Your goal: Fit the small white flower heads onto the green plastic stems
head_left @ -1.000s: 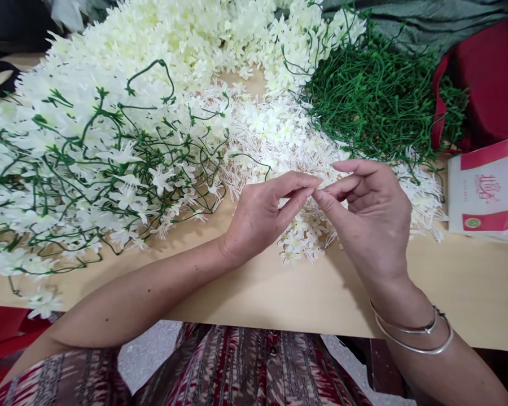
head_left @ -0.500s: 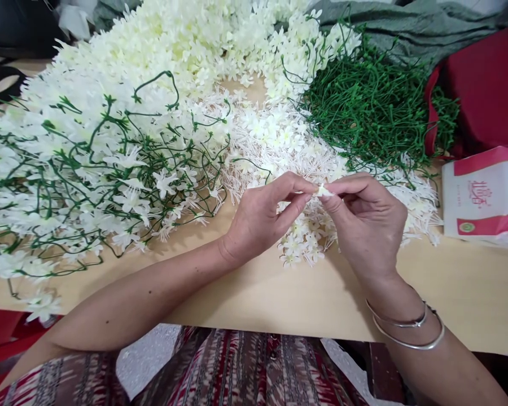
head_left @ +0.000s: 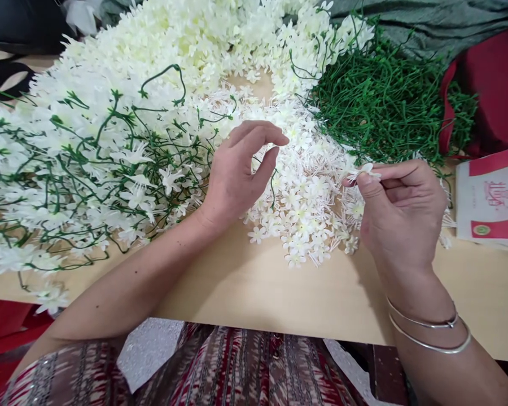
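Between the thumb and fingers of my right hand is a small white artificial flower with thin white stamens. My left hand hovers over the middle pile, thumb and fingers apart, with nothing visible between them. Under and between the hands lies a pile of loose white flowers and stamens. Beside my left hand, at the left, white flowers on green stems lie in a tangled heap. Beyond my right hand sits a heap of bare green plastic stems.
A large mound of cream-white petals covers the back of the wooden table. At the right are a red bag and a pink and white paper packet. Grey-green cloth lies at the back right.
My hands have come apart. The left moved left and back, its fingers opening, while the right drew away to the right with the white flower in its pinch. The view shifted slightly.
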Demonstrator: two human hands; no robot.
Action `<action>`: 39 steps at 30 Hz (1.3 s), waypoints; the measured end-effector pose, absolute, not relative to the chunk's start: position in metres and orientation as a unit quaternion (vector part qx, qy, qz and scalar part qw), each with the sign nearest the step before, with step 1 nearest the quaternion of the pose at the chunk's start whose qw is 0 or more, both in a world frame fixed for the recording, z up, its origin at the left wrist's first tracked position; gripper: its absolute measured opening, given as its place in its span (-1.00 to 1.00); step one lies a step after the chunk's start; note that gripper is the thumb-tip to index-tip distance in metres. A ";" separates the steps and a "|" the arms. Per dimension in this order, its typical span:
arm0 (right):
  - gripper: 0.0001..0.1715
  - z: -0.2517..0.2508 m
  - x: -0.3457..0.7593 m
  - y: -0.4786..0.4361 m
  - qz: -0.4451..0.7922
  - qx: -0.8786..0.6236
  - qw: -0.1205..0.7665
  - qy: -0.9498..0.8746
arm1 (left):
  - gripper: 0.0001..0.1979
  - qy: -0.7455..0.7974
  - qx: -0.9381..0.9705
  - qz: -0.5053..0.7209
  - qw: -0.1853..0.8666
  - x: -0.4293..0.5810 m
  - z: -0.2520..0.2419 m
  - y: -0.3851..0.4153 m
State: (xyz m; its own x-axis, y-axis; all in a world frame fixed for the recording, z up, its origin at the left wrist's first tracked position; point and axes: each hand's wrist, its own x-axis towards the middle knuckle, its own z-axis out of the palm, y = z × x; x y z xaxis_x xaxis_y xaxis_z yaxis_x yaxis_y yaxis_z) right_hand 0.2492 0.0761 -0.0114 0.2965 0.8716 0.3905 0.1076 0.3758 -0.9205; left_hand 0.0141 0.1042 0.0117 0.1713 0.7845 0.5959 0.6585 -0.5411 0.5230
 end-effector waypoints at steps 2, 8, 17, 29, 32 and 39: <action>-0.78 -0.009 0.249 0.076 0.298 -0.477 0.652 -0.508 | -0.76 0.467 0.790 0.392 0.061 0.012 0.014 0.105; -0.77 -0.002 0.250 0.078 0.311 -0.451 0.678 -0.490 | -0.65 0.464 0.842 0.273 0.026 0.007 0.018 0.104; -0.75 -0.004 0.247 0.078 0.318 -0.465 0.668 -0.487 | -0.80 0.476 0.846 0.240 0.021 0.004 0.020 0.105; -0.80 0.001 0.243 0.074 0.429 -0.447 0.624 -0.476 | -0.94 0.446 0.713 0.468 0.271 0.016 0.023 0.103; -0.75 0.004 0.243 0.072 0.537 -0.411 0.578 -0.457 | -0.92 0.448 0.697 0.472 0.300 0.021 0.022 0.099; -0.75 0.014 0.238 0.067 0.571 -0.352 0.538 -0.511 | -0.94 0.461 0.692 0.445 0.332 0.029 0.026 0.089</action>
